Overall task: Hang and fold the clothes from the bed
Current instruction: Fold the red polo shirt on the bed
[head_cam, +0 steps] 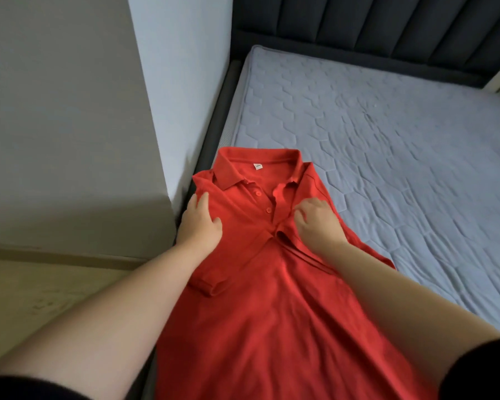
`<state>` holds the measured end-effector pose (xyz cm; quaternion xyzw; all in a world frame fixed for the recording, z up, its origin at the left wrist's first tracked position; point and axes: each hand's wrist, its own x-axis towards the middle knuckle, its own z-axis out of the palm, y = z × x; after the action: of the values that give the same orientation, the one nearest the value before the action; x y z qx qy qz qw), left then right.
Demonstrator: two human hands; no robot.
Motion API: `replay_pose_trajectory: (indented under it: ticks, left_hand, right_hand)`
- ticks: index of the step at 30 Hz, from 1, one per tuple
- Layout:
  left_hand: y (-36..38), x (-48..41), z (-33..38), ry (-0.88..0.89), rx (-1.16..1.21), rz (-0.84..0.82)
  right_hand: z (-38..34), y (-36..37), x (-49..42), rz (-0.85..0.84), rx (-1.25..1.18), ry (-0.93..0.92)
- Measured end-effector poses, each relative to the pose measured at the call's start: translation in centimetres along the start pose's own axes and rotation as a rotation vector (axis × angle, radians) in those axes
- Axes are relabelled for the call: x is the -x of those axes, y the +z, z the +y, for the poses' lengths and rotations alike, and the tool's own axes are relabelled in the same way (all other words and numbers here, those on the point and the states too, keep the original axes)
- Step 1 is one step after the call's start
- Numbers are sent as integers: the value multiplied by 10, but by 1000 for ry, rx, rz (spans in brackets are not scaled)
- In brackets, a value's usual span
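Observation:
A red polo shirt [254, 298] lies face up along the left edge of the bed, collar toward the headboard and placket partly unbuttoned. My left hand [200, 225] rests on the shirt's left shoulder with its fingers curled onto the cloth, next to a folded-in sleeve. My right hand [315, 220] is closed on the fabric just right of the placket, with the right side of the shirt folded inward under it. The shirt's hem is out of view below.
The bare quilted grey mattress [387, 145] stretches to the right. A dark padded headboard [373, 27] runs along the back. A white wall corner [168, 96] and dark bed frame [214, 131] stand close on the left, with wooden floor [41, 298] below.

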<state>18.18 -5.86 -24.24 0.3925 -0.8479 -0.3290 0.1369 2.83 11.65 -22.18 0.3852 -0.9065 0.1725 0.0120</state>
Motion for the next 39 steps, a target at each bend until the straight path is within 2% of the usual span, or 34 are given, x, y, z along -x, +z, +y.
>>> replay_pose_trajectory:
  ticks: [3,5,9,13,15,17,20,23,26,28,31,35,37,39]
  left_hand:
    - [-2,-20,4,-157,129,-30]
    - [-3,-33,10,-262,199,6]
    - [-9,-57,17,-333,365,65]
    - [-17,-72,24,-380,419,111]
    - [-20,-76,26,-447,489,121]
    - [-26,-72,31,-447,569,144]
    - [-34,-49,35,-303,554,231]
    - [-39,-9,32,-214,546,285]
    - [-38,32,14,-122,475,319]
    - [-36,54,0,-58,363,310]
    - [-33,78,-13,-133,285,252]
    - [-36,98,-2,-328,358,304]
    - [-32,108,9,-332,393,306]
    - [-25,117,19,-236,362,279]
  right_hand:
    - [7,-3,-27,97,-43,158]
    - [17,-4,-45,95,-93,272]
    - [29,-3,-75,-3,-488,633]
    - [37,-8,-87,56,-807,835]
    - [41,-14,-91,11,-851,849]
    - [39,-22,-92,-7,-836,769]
    - [35,-37,-78,118,-834,643]
    - [37,-50,-46,224,-797,595]
    - [51,-55,-6,255,-733,624]
    - [64,-52,23,214,-660,646]
    - [79,-47,58,180,-585,714]
    - [81,-43,82,258,-691,881]
    - [74,-41,89,267,-704,902]
    - [61,-41,94,265,-670,829]
